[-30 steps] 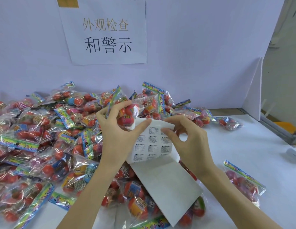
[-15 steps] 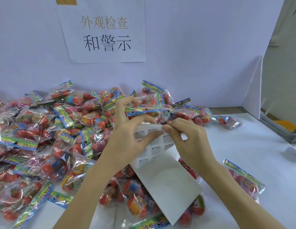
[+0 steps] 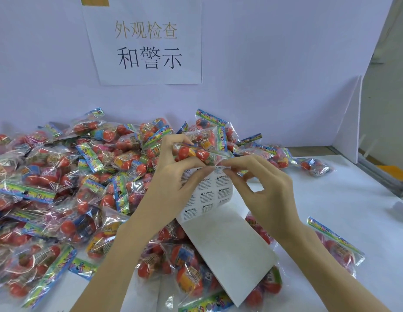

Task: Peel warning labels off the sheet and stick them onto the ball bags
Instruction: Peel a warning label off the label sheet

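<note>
Both hands meet over the middle of a white table (image 3: 331, 199), working at the top edge of a sheet of warning labels (image 3: 207, 194). The left hand (image 3: 171, 176) grasps two things at once: its thumb presses the upper left part of the sheet from the front, while its curled fingers hold a clear ball bag (image 3: 202, 152) just above the sheet, with red balls visible inside the film. The right hand (image 3: 263, 188) pinches at the sheet's top edge with thumb and forefinger, right where a label (image 3: 220, 168) sits below the held bag; whether that label is already lifted from the backing cannot be told. The sheet bends in the middle: its upper part, printed with rows of small WARNING labels, faces the camera, and its plain white lower part (image 3: 229, 251) slopes down over the bags on the table. A large heap of ball bags (image 3: 61, 188) covers the left half of the table and runs along the back panel (image 3: 286, 75); each clear bag holds several red and multicoloured balls under a colourful header strip. One more bag (image 3: 333, 242) lies apart on the right, near the right forearm, and another (image 3: 315, 166) rests by the far right corner. A white paper sign (image 3: 148, 41) with printed characters hangs on the panel above the heap.
</note>
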Action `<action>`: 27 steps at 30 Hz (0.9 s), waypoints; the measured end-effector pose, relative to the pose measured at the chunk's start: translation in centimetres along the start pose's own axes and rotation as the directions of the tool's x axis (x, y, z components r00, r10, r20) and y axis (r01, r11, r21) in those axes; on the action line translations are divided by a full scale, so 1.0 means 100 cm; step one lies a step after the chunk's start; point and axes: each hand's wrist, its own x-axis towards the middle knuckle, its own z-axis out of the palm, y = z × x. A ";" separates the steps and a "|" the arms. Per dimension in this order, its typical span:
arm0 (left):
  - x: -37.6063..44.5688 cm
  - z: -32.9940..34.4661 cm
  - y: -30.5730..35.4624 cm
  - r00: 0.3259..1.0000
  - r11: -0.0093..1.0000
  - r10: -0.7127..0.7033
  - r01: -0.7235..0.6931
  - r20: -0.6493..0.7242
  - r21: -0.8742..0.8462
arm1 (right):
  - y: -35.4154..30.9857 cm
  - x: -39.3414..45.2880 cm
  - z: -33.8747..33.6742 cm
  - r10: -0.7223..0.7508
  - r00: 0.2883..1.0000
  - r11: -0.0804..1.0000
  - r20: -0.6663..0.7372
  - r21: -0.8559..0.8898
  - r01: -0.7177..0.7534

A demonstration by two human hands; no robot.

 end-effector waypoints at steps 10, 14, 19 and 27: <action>-0.001 0.001 0.004 1.000 1.000 -0.029 0.029 0.004 0.000 | 0.000 0.000 0.000 -0.105 0.993 0.993 -0.051 -0.051 0.103; -0.002 -0.001 0.003 0.998 0.999 -0.050 0.049 0.042 0.017 | -0.010 0.002 0.001 -0.049 0.998 0.994 -0.028 0.094 0.051; -0.003 -0.004 0.006 0.989 0.988 -0.145 0.145 -0.001 -0.052 | -0.023 0.004 0.002 0.337 0.941 0.826 -0.028 0.490 -0.281; 0.002 -0.018 0.000 0.952 0.920 -0.253 0.181 -0.172 -0.348 | -0.017 0.011 -0.009 0.447 0.782 0.581 0.434 0.524 -0.623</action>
